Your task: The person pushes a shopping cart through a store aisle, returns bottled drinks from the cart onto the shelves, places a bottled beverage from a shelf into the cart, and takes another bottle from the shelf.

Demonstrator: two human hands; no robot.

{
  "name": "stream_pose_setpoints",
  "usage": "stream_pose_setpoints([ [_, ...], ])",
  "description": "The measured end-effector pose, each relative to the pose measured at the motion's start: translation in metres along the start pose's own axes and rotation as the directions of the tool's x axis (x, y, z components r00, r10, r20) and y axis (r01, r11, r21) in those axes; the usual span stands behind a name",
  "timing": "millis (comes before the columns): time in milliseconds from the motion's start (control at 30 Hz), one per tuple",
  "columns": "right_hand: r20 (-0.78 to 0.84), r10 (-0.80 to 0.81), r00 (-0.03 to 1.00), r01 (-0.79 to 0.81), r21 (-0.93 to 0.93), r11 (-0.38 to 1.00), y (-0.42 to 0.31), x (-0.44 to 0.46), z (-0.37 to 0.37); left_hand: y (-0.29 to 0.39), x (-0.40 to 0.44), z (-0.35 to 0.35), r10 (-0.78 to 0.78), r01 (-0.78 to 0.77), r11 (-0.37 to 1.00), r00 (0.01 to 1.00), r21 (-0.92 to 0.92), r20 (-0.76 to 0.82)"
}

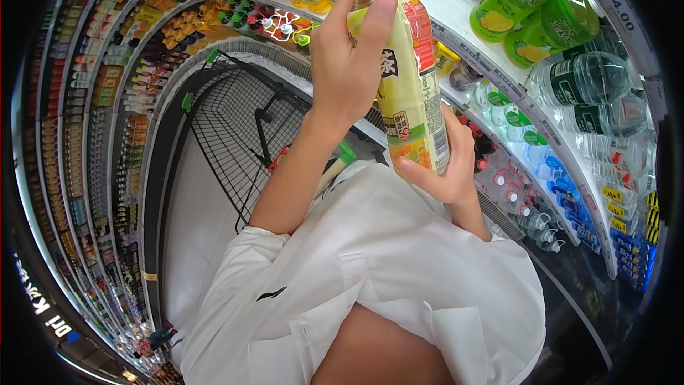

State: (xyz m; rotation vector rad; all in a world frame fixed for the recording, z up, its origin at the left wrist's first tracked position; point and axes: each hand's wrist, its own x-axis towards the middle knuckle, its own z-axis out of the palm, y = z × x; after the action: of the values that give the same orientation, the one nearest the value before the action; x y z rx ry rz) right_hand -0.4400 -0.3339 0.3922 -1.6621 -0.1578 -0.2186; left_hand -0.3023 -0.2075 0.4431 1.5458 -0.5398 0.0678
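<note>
A large bottle [413, 100] with a green cap and a yellow-green label is held up in front of my chest, tilted slightly. My left hand [353, 57] wraps round its upper part below the cap, thumb across the label. Lower down, my right hand [445, 153] grips the side and base, with the thumb near the bottom edge. A red patch and a barcode panel show on the side of the bottle. Behind my left forearm stands a black wire shopping cart [235, 114] with green corner pieces.
Curved shelves of drinks [92, 121] run along the left. At the upper right, a shelf edge [491, 71] borders green-capped tubs [513, 0], with clear water bottles [588, 78] beside them. Lower shelves hold more bottles. Pale floor [189, 207] shows beside the cart.
</note>
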Motion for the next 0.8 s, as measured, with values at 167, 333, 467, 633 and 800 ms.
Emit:
stream_pose_setpoints([
  [167,-0.071,-0.015,0.997,0.011,-0.05,0.999,-0.001,-0.002,0.008,0.005,0.001,0.0,0.03,-0.029,0.999,1.0,-0.023,0.008],
  [333,-0.103,-0.053,0.993,0.045,-0.083,0.996,-0.001,-0.003,0.008,0.01,-0.001,0.004,0.021,-0.02,0.989,1.0,-0.147,0.006],
  [467,-0.064,-0.065,0.996,0.062,-0.042,0.997,-0.002,-0.002,0.0,0.017,-0.004,0.006,-0.015,0.015,0.989,1.0,-0.149,0.003],
  [633,-0.048,-0.071,0.996,0.07,-0.023,0.997,-0.004,0.0,-0.003,0.01,-0.003,0.007,-0.036,0.04,0.976,0.999,-0.216,0.022],
  [800,-0.062,-0.078,0.995,0.077,-0.026,0.997,-0.001,-0.003,-0.002,0.012,-0.004,0.007,-0.034,0.041,0.975,0.999,-0.22,0.035],
])
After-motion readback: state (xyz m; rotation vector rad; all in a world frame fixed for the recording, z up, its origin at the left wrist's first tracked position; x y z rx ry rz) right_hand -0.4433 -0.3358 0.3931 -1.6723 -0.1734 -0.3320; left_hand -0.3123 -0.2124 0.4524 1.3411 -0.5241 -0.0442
